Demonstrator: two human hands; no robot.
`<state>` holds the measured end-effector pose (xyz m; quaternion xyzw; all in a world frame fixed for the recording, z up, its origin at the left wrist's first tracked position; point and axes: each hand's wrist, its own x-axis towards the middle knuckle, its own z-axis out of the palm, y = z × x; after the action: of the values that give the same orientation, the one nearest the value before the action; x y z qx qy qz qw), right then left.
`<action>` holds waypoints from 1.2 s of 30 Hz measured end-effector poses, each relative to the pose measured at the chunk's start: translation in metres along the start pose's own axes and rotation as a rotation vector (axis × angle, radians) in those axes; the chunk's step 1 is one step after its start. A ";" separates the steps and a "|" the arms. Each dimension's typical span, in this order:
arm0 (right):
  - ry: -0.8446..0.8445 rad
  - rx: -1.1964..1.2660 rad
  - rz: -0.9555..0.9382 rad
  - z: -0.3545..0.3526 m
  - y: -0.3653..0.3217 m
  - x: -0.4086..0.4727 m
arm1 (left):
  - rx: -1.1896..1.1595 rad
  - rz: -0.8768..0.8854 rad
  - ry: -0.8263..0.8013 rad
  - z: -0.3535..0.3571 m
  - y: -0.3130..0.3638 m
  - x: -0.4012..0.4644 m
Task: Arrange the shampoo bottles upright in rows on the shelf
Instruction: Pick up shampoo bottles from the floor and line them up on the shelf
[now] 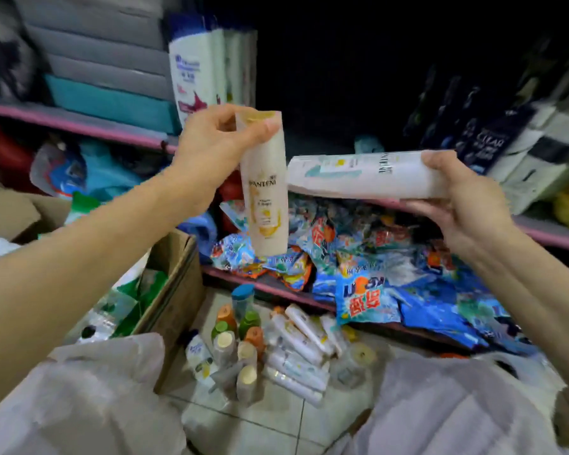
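Note:
My left hand [216, 146] grips a cream and yellow Pantene bottle [266, 198] by its cap end, hanging upright in front of the shelf. My right hand [457, 198] holds a white bottle with teal marks [362, 175] lying sideways, its far end almost touching the cream bottle. The pink-edged shelf [79, 124] behind them is dark and open in the middle. White shampoo bottles [197, 70] stand at its left, dark Clear bottles [483, 139] at its right. Several more bottles [276, 346] lie and stand on the tiled floor below.
Blue detergent bags [375, 290] fill the lower shelf. A cardboard box [174, 290] with green packs sits at left. White plastic bags [96, 399] lie in the foreground on both sides. Grey and teal boxes [105, 93] are stacked at the shelf's upper left.

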<state>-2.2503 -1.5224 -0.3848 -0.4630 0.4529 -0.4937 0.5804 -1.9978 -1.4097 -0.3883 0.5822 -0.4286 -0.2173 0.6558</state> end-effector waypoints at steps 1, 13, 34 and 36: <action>0.045 0.087 0.027 0.005 -0.002 0.006 | -0.018 0.015 0.019 0.000 0.008 0.005; 0.124 0.345 0.320 0.071 0.023 0.030 | -0.074 -0.001 0.019 0.009 0.046 0.006; -0.793 -0.456 -0.243 0.081 0.052 -0.046 | -0.094 -0.146 -0.151 0.028 0.043 -0.006; -0.769 -0.461 -0.281 0.081 0.054 -0.050 | -0.175 -0.243 -0.162 0.030 0.042 -0.005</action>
<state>-2.1672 -1.4607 -0.4216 -0.7861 0.2357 -0.2466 0.5154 -2.0340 -1.4139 -0.3516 0.5511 -0.3860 -0.3778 0.6361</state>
